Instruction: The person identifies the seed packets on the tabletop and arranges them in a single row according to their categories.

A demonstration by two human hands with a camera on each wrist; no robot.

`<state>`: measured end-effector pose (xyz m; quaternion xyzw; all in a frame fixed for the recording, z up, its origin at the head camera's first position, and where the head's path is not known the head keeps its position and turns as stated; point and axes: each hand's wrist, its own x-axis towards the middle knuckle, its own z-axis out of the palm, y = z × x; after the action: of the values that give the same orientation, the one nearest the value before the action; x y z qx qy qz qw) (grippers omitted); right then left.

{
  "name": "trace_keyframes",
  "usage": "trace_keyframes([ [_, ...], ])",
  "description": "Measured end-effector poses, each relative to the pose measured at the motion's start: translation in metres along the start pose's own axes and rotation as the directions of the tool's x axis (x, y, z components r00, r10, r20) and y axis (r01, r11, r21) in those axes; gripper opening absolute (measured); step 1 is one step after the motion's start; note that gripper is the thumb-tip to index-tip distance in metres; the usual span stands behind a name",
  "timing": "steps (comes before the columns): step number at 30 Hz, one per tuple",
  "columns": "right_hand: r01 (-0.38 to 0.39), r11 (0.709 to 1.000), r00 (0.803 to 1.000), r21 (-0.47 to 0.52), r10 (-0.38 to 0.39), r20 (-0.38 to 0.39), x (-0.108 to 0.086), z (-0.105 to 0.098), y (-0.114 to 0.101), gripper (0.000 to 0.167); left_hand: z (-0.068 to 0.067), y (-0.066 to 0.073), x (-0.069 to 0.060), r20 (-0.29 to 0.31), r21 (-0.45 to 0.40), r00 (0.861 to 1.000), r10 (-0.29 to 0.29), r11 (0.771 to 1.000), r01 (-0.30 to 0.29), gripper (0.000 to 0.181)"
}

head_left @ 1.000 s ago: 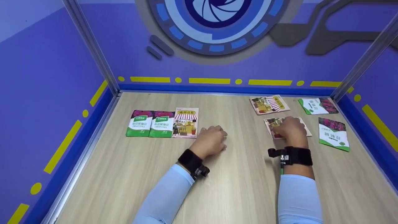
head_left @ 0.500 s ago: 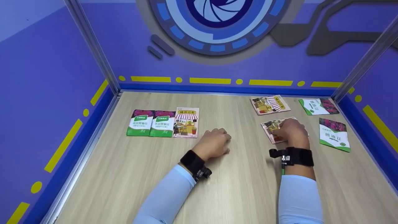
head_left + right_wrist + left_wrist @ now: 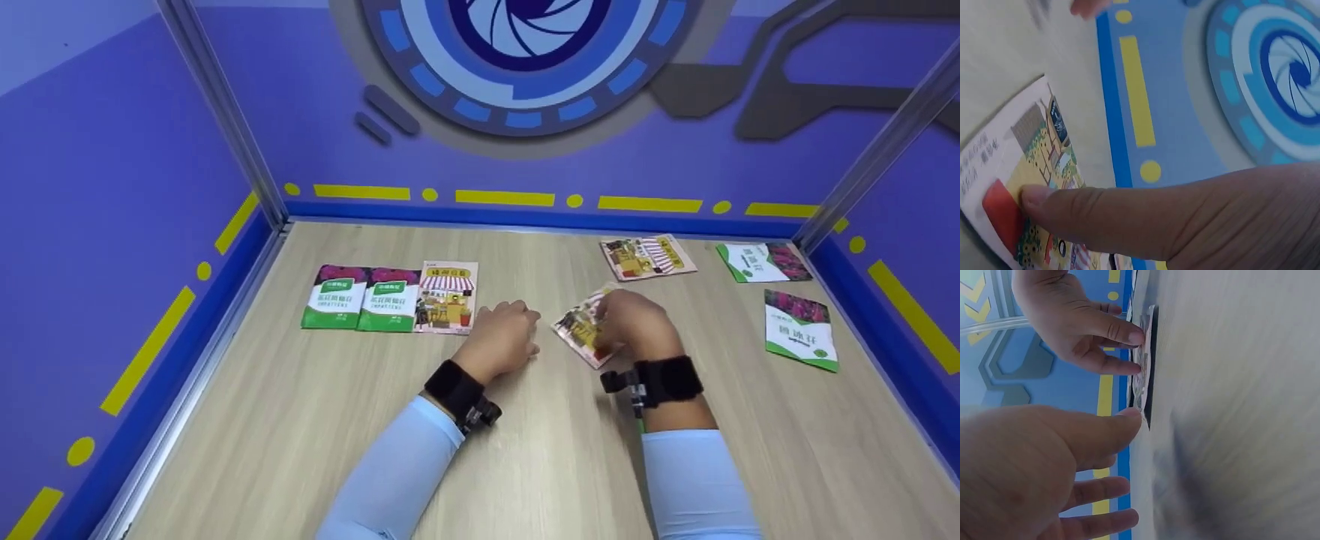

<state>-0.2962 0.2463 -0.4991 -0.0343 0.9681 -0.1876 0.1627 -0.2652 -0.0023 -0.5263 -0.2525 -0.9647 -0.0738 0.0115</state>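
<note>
My right hand (image 3: 639, 324) lies over a small paper seed packet (image 3: 577, 326) printed with a shop front. Its thumb (image 3: 1089, 211) rests on the packet's printed face in the right wrist view. In the left wrist view, fairly straight fingertips press that face from above, and the packet sits close to the tabletop. My left hand (image 3: 496, 341) rests with loosely bent fingers, holding nothing, just left of this packet. Beyond it, a similar shop-front packet (image 3: 446, 296) stands at the right end of a row with two green-and-white flower seed packets (image 3: 388, 300) (image 3: 334, 298).
Another shop-front packet (image 3: 647, 257) lies towards the back right. Two more green-and-white packets (image 3: 763, 262) (image 3: 800, 330) lie near the right side. Printed blue panels (image 3: 495, 172) enclose the wooden tabletop (image 3: 300, 420) at the back and sides.
My right hand has slid the shop-front packet left and slightly towards me, turning it on the table. My left hand has barely moved.
</note>
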Motion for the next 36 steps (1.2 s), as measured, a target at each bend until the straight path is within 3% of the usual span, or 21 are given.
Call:
trace_keyframes([
  [4, 0.135, 0.991, 0.991, -0.015, -0.135, -0.002, 0.005, 0.014, -0.02, 0.044, -0.002, -0.005, -0.003, -0.009, 0.023, 1.0, -0.007, 1.0, 0.008, 0.039],
  [7, 0.239, 0.97, 0.971, -0.047, -0.239, -0.008, 0.009, 0.024, -0.03, 0.035, -0.002, -0.009, -0.005, -0.015, 0.044, 1.0, -0.015, 0.999, 0.016, 0.028],
  [12, 0.341, 0.929, 0.936, -0.145, -0.35, -0.044, 0.015, 0.036, -0.045, 0.022, -0.002, -0.013, -0.003, -0.034, 0.034, 0.999, -0.033, 0.999, 0.035, 0.013],
  [20, 0.442, 0.885, 0.884, -0.145, -0.458, -0.097, 0.023, 0.057, -0.064, 0.035, 0.001, -0.018, -0.003, -0.015, 0.043, 0.999, -0.05, 0.998, 0.05, 0.025],
  [25, 0.526, 0.838, 0.824, -0.145, -0.544, -0.157, 0.027, 0.059, -0.065, 0.02, 0.004, -0.023, -0.002, -0.012, 0.064, 0.997, -0.075, 0.995, 0.076, 0.03],
  [27, 0.519, 0.841, 0.824, -0.153, -0.54, -0.171, 0.026, 0.057, -0.063, 0.019, 0.004, -0.025, -0.002, -0.012, 0.071, 0.996, -0.083, 0.994, 0.084, 0.027],
  [33, 0.451, 0.873, 0.872, -0.184, -0.475, -0.118, 0.021, 0.053, -0.061, 0.031, 0.005, -0.033, -0.001, -0.029, 0.092, 0.992, -0.124, 0.988, 0.126, 0.026],
  [36, 0.444, 0.868, 0.875, -0.225, -0.474, -0.102, 0.021, 0.055, -0.064, 0.032, 0.005, -0.037, -0.001, -0.043, 0.097, 0.99, -0.134, 0.986, 0.138, 0.023],
])
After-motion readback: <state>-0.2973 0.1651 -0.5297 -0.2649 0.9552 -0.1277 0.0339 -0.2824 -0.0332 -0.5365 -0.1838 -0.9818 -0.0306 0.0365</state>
